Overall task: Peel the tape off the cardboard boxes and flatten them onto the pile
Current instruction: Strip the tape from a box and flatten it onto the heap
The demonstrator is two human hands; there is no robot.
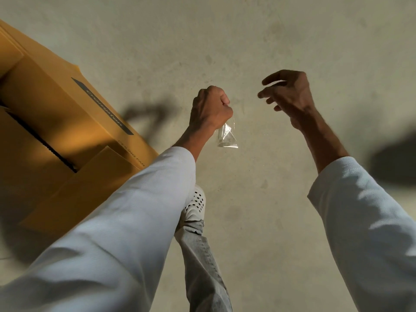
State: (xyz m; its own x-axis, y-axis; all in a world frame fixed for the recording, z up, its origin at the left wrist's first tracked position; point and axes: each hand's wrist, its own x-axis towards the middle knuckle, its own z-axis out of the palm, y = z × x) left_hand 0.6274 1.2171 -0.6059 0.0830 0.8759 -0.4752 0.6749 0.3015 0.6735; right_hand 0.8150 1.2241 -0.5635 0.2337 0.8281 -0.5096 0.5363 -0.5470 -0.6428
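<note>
A yellow-brown cardboard box printed with a dark label and "CEILING FAN" lies on the floor at the left, its top flaps parted along a dark gap. My left hand is a closed fist above the bare floor, right of the box. A crumpled strip of clear tape hangs down from that fist. My right hand is raised further right with its fingers spread and curled, holding nothing. Both hands are apart from the box.
Grey concrete floor fills most of the view. My foot in a white perforated shoe and a grey trouser leg stand below my left arm. A dark blurred shadow lies at the right edge.
</note>
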